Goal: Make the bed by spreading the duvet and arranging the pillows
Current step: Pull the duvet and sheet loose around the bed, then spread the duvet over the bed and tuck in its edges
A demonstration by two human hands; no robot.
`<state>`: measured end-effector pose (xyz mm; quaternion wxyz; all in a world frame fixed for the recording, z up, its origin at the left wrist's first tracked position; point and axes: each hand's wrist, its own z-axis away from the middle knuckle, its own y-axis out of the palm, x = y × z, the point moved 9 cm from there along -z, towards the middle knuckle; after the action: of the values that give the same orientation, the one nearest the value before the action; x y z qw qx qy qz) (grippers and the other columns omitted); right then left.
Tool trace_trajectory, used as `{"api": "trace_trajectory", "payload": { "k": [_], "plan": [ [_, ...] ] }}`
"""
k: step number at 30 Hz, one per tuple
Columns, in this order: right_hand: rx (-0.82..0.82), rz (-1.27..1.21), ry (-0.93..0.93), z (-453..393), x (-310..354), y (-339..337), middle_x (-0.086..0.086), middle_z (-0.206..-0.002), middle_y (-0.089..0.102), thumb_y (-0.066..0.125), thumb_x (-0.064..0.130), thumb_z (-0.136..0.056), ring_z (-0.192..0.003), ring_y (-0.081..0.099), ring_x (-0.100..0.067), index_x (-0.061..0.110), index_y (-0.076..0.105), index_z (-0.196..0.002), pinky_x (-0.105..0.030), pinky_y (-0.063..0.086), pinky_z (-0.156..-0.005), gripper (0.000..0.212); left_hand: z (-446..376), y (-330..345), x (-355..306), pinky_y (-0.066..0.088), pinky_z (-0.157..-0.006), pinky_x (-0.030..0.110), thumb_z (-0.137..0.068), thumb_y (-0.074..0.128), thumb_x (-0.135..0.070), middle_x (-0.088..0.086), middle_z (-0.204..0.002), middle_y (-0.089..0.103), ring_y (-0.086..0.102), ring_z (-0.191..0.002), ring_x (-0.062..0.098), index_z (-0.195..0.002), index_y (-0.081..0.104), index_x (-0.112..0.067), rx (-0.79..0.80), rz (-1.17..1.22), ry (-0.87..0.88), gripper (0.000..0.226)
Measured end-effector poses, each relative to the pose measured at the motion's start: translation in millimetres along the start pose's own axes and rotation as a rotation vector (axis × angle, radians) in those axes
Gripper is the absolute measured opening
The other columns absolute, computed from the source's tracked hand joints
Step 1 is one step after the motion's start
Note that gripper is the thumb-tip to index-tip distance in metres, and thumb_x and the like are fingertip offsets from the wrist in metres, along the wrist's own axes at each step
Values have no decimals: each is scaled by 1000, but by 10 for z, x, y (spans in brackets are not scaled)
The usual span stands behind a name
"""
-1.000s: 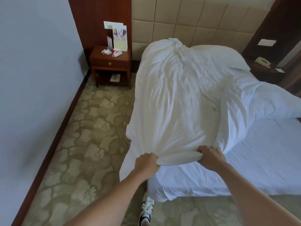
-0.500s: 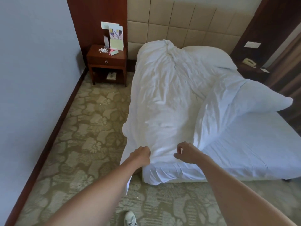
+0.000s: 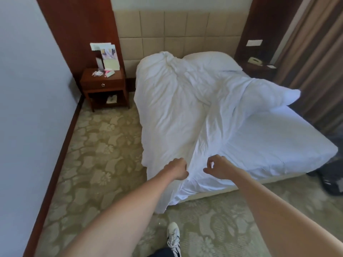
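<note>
Left hand (image 3: pixel 177 168) is fisted at the foot edge of the bed (image 3: pixel 278 151), knuckles against the white duvet (image 3: pixel 172 108); whether it grips cloth I cannot tell. Right hand (image 3: pixel 216 166) hovers beside it, fingers curled, thumb and forefinger forming a ring, holding nothing. Duvet lies bunched along the bed's left side, its corner hanging over the foot edge. Pillow (image 3: pixel 207 60) at the headboard. Patterned carpet (image 3: pixel 96 154), nightstand (image 3: pixel 104 86) carrying cards in the far left corner.

Bed (image 3: pixel 278 145): white sheet bare over its right half.
Duvet (image 3: pixel 176 108): crumpled along the bed's left half, from the head edge down over the foot corner to the floor.
Pillow (image 3: pixel 209 60): at the head edge, partly under the duvet.
Floor (image 3: pixel 96 149): patterned carpet.
</note>
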<state>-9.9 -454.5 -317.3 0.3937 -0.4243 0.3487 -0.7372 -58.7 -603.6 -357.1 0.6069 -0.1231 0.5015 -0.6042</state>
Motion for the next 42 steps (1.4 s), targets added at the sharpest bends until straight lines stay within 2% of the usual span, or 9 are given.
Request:
{"api": "trace_trajectory", "payload": {
  "k": [8, 13, 18, 23, 27, 34, 37, 39, 42],
  "plan": [
    [-58, -62, 61, -473, -501, -612, -2, -86, 57, 67, 37, -86, -66, 59, -22, 23, 53, -71, -26, 45, -56, 25, -730, -58, -795, 46, -80, 35, -87, 54, -22, 8, -113, 57, 59, -100, 29, -104, 58, -11, 21, -64, 81, 21],
    [-30, -19, 51, -1096, -657, -977, -1, -97, 54, 64, 35, -89, -98, 56, -22, 19, 58, -83, -29, 41, -73, 19, -1418, -399, -999, 43, -76, 33, -87, 52, -21, 7, -109, 56, 59, -101, 30, -101, 58, -10, -20, -46, 77, 19],
    [-10, -51, 36, -1737, -691, -1339, -2, -103, 52, 65, 37, -89, -103, 55, -21, 21, 57, -84, -29, 41, -78, 19, -2037, -799, -1132, 46, -80, 35, -86, 53, -21, 9, -112, 56, 60, -101, 30, -102, 58, -10, -48, -35, 42, 20],
    [-18, -58, 22, -2231, -784, -1641, -1, -88, 54, 67, 38, -87, -86, 59, -21, 23, 54, -74, -29, 45, -68, 23, -2560, -1042, -1358, 40, -67, 30, -86, 52, -19, 5, -89, 54, 58, -85, 26, -83, 50, -14, -48, 7, 52, 6],
    [-9, -78, 33, -2442, -963, -1829, 1, -67, 49, 67, 36, -87, -59, 52, -18, 24, 50, -69, -28, 46, -62, 27, -2842, -1020, -1532, 47, -76, 35, -87, 51, -19, 10, -107, 59, 61, -103, 30, -108, 56, -6, -12, 2, 42, 25],
    [-35, -118, 110, -2580, -1697, -2098, -2, -75, 51, 67, 37, -87, -53, 50, -17, 25, 51, -69, -27, 47, -61, 27, -3295, -763, -2107, 48, -83, 37, -86, 51, -22, 12, -116, 57, 59, -107, 32, -109, 56, -5, 59, -34, 86, 29],
    [-57, -137, 135, -2550, -2058, -2247, -1, -72, 52, 66, 37, -87, -53, 51, -16, 24, 52, -70, -27, 48, -62, 26, -3443, -618, -2501, 44, -76, 32, -86, 51, -21, 7, -106, 55, 58, -102, 27, -84, 52, -15, 83, -62, 140, 7],
    [-55, -145, 166, -2509, -2382, -2344, -2, -75, 52, 66, 37, -87, -54, 52, -17, 25, 52, -71, -27, 49, -61, 25, -3531, -463, -2812, 40, -68, 30, -86, 51, -21, 4, -95, 51, 58, -92, 27, -72, 43, -18, 104, -89, 159, 16],
    [-50, -124, 182, -2492, -2856, -2565, -4, -82, 53, 65, 39, -88, -55, 54, -19, 24, 52, -74, -30, 51, -61, 24, -3644, -309, -3281, 37, -63, 29, -86, 52, -20, 6, -93, 52, 57, -84, 25, -88, 54, -10, 120, -81, 158, 11]
  ]
}}
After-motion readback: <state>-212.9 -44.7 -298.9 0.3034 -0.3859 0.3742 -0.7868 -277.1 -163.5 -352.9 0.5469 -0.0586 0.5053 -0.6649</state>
